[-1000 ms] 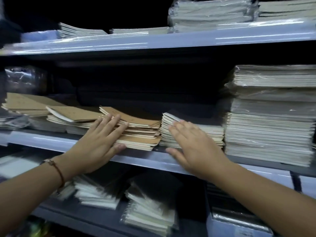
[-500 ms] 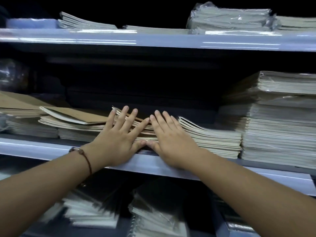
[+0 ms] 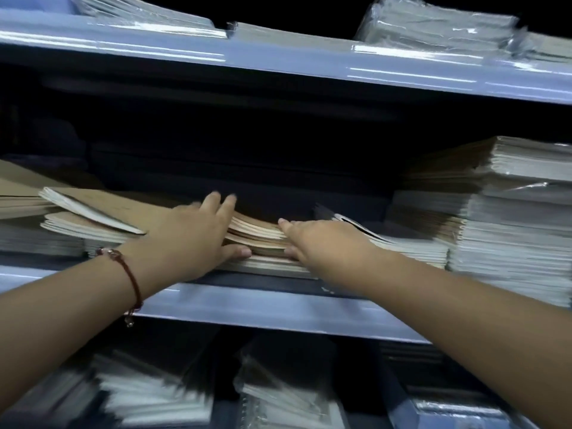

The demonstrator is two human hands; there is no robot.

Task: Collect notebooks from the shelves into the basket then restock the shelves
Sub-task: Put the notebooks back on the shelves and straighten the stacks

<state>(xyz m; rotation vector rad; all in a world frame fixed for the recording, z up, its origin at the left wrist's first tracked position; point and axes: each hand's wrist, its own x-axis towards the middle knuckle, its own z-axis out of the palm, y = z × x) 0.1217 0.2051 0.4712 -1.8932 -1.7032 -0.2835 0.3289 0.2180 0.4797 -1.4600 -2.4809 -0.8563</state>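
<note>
We see both hands on the small stack of brown notebooks [image 3: 260,239] lying at the front of the middle shelf [image 3: 263,308]. The left hand [image 3: 188,239] lies over the stack's left end, fingers [image 3: 216,205] stretched across the top and thumb against the front edge, apparently clasping it, though blur hides the grip. The right hand [image 3: 322,243] meets the stack's right end, forefinger on top, thumb lower on the edge. A red bracelet [image 3: 130,274] circles the left wrist. Taller white-edged stacks [image 3: 510,243] stand just right; wrapped packs [image 3: 439,29] lie on the upper shelf.
</note>
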